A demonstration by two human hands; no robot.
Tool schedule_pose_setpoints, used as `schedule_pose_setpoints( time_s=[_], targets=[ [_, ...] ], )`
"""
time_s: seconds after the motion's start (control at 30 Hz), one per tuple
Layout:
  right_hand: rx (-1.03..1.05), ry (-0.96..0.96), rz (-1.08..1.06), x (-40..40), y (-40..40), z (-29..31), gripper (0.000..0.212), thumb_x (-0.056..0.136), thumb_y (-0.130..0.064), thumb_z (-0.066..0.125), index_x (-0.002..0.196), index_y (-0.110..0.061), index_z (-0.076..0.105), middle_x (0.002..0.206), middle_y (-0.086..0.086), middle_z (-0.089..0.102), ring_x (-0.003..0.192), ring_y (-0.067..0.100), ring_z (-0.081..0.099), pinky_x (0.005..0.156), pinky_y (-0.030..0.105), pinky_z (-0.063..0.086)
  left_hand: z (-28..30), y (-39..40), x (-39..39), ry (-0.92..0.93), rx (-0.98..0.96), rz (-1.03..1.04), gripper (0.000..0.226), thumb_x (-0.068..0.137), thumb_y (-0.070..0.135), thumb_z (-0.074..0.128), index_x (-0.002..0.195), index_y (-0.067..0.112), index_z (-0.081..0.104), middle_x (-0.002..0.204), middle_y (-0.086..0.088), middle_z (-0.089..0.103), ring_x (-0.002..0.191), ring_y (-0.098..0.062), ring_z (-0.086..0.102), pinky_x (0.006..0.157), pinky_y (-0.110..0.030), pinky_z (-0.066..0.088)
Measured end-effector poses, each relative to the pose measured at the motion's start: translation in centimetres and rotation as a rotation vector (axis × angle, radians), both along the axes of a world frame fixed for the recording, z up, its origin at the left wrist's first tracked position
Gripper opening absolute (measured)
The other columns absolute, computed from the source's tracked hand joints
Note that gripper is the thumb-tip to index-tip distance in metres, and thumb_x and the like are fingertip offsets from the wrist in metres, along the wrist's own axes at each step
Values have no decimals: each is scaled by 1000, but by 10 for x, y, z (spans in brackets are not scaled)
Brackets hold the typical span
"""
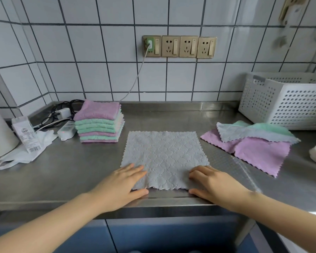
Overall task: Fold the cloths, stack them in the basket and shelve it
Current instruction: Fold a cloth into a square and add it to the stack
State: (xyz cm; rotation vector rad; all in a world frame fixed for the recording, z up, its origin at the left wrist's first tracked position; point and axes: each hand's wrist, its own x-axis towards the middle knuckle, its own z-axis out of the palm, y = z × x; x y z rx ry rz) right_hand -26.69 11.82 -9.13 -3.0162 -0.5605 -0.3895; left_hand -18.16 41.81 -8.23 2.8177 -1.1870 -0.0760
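Left hand, right hand: both flat, gripping nothing, pressing grey cloth's near corners. Step: folding. Next, you pinch those corners, carry them to far edge.

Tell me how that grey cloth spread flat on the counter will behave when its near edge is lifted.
The grey cloth is probably floppy: it lies thin and flat on the steel counter, so a lifted edge should droop and fold over. It looks light. On smooth steel it may slide, though the left hand and right hand resting at its near corners should pin it.
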Motion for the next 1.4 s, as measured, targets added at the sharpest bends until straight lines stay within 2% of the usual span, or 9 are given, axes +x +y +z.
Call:
schedule_pose_setpoints(
  time_s=[0.13,0.23,0.43,0.57,0.67,0.83,1.1,1.23,1.4],
  targets=[
    [-131,-208,-24,7,15,-3,44,82,-60,41,80,-20,58,79,-4,61,65,19,63,46,29,50,4,-17,-5,-149,57,45,90,75,82,13,139,24,39,153,3,33,141,-21,30,112,-33,30],
    [-177,-287,-13,13,22,0,30,80,-47,44,71,-19,51,64,-2,54,45,21,57,32,26,37,1,-23,-2,-323,28,-23,57,86,59,25,103,18,61,113,-2,67,101,-22,64,76,-32,54],
    [-218,-291,-95,6,34,-3,44,79,-60,43,72,-19,54,61,-1,53,38,21,51,34,24,24,2,-29,1,-517,-10,-52,21,77,27,55,57,19,55,47,4,55,37,-19,55,31,-21,34],
    [-243,-309,-103,13,38,-6,34,75,-50,57,71,-17,54,60,1,52,34,23,49,34,22,23,1,-28,9,-471,-12,67,25,82,27,68,65,18,53,45,-2,57,38,-31,55,36,-24,29],
    [-266,-328,-80,15,26,-9,22,59,-21,74,67,-16,54,60,-1,51,35,22,49,33,21,21,1,-19,14,-354,-55,100,16,97,30,44,98,21,58,89,-3,72,78,-35,66,58,-33,44],
    [-157,-227,-69,-4,-18,-10,21,68,-13,69,85,-20,59,87,-6,64,67,19,66,35,29,45,-11,29,21,-98,-185,-3,50,96,4,42,137,32,46,143,23,32,134,6,28,115,-18,18],
    [193,57,-4,-42,-43,17,10,82,-26,58,88,-26,67,90,-15,66,88,4,61,73,28,53,-4,58,-4,49,-364,-58,39,88,11,64,112,41,64,123,24,54,124,9,45,104,-4,29],
    [623,233,-56,-63,-36,46,10,85,-32,68,80,-23,69,81,-11,69,77,4,64,71,21,49,27,71,-23,379,-468,82,46,63,76,61,88,41,74,95,22,72,89,11,62,83,-12,46],
    [1132,250,-236,-27,-28,61,23,89,-20,64,71,-6,59,67,2,50,67,13,47,66,31,44,44,46,0,601,-928,309,19,79,30,70,89,14,74,89,-9,75,82,-16,68,77,-28,55]
  ],
)
